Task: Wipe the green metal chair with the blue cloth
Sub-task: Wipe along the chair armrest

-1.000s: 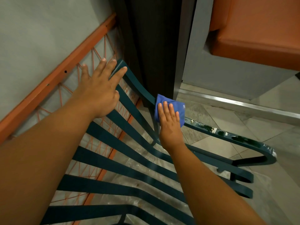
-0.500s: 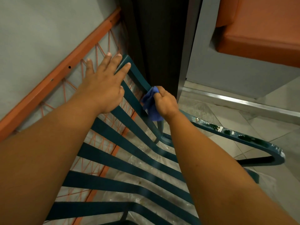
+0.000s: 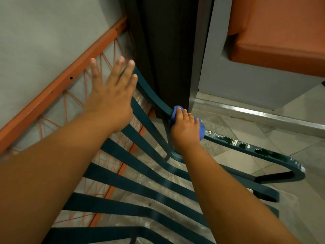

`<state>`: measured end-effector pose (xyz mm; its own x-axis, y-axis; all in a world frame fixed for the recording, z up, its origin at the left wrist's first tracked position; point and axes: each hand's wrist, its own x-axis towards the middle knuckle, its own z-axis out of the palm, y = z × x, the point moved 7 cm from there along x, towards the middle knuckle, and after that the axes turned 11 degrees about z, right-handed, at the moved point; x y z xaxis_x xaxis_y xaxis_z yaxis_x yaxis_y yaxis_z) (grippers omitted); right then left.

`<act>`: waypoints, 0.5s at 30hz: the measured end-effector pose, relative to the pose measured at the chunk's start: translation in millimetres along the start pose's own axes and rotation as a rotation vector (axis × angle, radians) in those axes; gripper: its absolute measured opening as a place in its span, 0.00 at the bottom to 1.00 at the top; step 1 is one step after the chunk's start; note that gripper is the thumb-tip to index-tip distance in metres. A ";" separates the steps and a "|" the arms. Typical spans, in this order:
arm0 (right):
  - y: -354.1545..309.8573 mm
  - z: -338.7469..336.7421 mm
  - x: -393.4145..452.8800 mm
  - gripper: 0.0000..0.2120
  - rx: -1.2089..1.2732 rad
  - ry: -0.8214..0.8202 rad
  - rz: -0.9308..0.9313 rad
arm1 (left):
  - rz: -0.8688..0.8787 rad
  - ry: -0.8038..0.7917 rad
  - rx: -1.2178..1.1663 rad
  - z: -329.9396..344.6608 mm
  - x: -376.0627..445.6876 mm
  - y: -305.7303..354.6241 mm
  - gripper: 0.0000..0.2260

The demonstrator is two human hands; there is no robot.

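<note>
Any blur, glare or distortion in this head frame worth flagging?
Head view: dim, warm light; left hand fingertips motion-blurred; right hand on the cloth fairly sharp; small glints on the wet armrest; wide-angle bending at the edges.

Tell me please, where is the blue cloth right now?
The blue cloth is right of centre, under the right hand on the green chair's armrest.
</note>
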<state>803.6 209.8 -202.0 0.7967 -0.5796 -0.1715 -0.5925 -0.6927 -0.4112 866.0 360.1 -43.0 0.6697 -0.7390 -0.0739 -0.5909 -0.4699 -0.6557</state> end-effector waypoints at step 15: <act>44.5 5.1 26.8 0.15 0.100 -0.078 0.169 | 0.160 -0.302 -0.252 33.7 31.3 135.6 0.40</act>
<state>799.2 165.7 -229.5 0.6963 -0.6462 -0.3126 -0.7065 -0.5401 -0.4572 821.9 289.6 -159.6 0.6399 -0.6551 -0.4018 -0.7648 -0.4914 -0.4167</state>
